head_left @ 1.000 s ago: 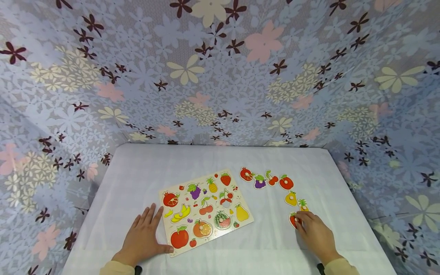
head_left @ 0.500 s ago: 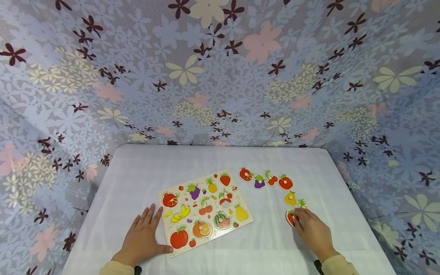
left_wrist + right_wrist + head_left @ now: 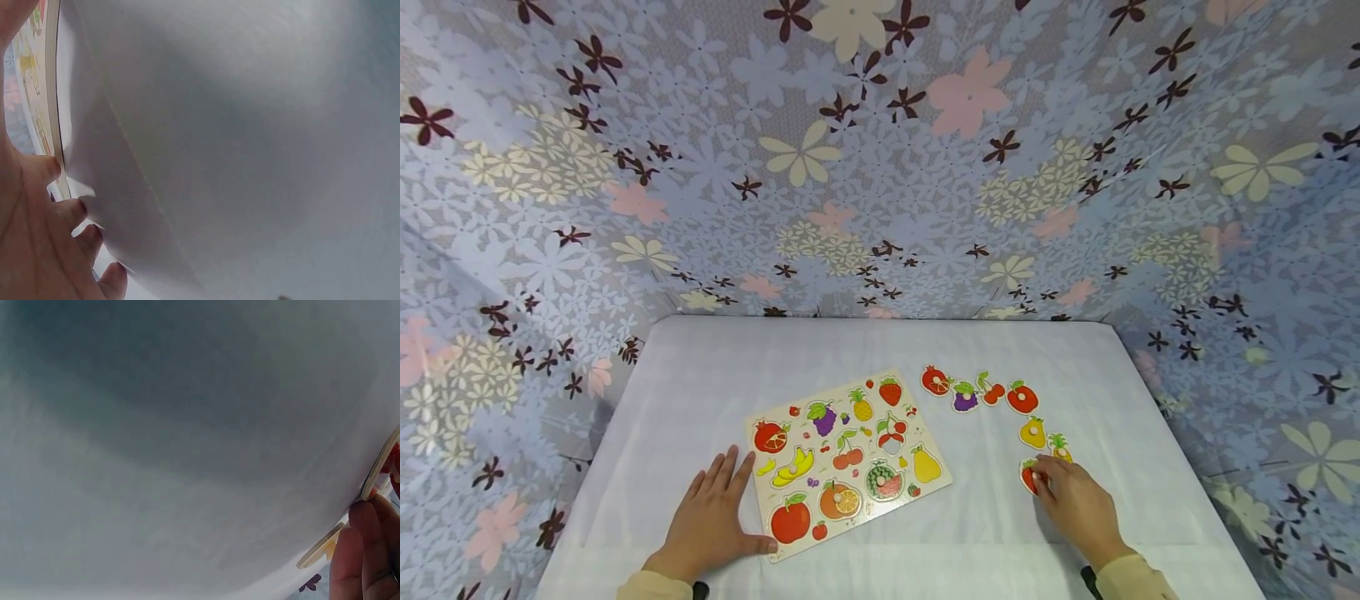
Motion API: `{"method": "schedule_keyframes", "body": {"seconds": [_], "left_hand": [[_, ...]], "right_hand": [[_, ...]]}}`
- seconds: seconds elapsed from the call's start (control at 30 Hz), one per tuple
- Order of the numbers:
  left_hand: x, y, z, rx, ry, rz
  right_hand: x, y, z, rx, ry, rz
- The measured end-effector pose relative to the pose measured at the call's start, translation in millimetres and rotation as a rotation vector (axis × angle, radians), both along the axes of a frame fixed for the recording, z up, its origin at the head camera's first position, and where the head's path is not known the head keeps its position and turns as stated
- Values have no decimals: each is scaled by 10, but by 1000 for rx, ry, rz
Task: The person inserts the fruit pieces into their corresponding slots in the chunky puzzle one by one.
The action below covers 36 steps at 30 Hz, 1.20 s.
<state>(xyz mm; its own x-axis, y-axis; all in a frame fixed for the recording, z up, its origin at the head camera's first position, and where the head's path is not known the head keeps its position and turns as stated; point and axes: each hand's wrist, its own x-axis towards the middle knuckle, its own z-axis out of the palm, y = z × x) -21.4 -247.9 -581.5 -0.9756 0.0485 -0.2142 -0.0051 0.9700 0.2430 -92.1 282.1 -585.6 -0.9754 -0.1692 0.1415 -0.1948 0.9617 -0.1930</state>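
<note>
My left hand [image 3: 707, 517] lies flat with fingers spread at the left side of a wooden fruit puzzle board [image 3: 910, 496]. Its thumb touches the board's near left corner, and the left wrist view shows fingertips along the board's edge [image 3: 53, 94]. Over on the right, my right hand [image 3: 1078, 504] pinches a strawberry puzzle piece [image 3: 1027, 477] by its knob, thumb and index finger covering part of it. Just beyond those fingers sits a pineapple piece [image 3: 1060, 447], partly hidden by the hand. In the right wrist view the strawberry piece's wooden edge [image 3: 380, 464] shows beside the fingertips.
Loose pieces curve along the board's right: pomegranate [image 3: 936, 381], grapes [image 3: 965, 397], cherries [image 3: 992, 392], red apple-like fruit [image 3: 1022, 398] and pear [image 3: 1033, 432]. Seated in the board are a watermelon piece [image 3: 880, 475] and an orange piece [image 3: 835, 504]. Floral cloth walls [image 3: 880, 208] surround the white table.
My right hand has slid slightly left with the strawberry piece, uncovering more of the pineapple piece. The left hand stays at the board.
</note>
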Motion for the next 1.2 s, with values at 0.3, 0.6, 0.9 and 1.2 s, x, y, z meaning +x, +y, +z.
{"method": "schedule_keyframes", "body": {"seconds": [0.3, 0.6, 0.9, 1.2], "left_hand": [[6, -13, -21, -2, 21, -11], [7, -2, -3, -7, 13, -9], [8, -11, -22, -5, 34, -17], [1, -9, -24, -12, 19, -12]], "right_hand": [[25, -70, -6, 36, -69, -61], [26, -93, -17, 45, -66, -78], [26, -95, -23, 30, -33, -71], [28, -96, -23, 35, -18, -69]]}}
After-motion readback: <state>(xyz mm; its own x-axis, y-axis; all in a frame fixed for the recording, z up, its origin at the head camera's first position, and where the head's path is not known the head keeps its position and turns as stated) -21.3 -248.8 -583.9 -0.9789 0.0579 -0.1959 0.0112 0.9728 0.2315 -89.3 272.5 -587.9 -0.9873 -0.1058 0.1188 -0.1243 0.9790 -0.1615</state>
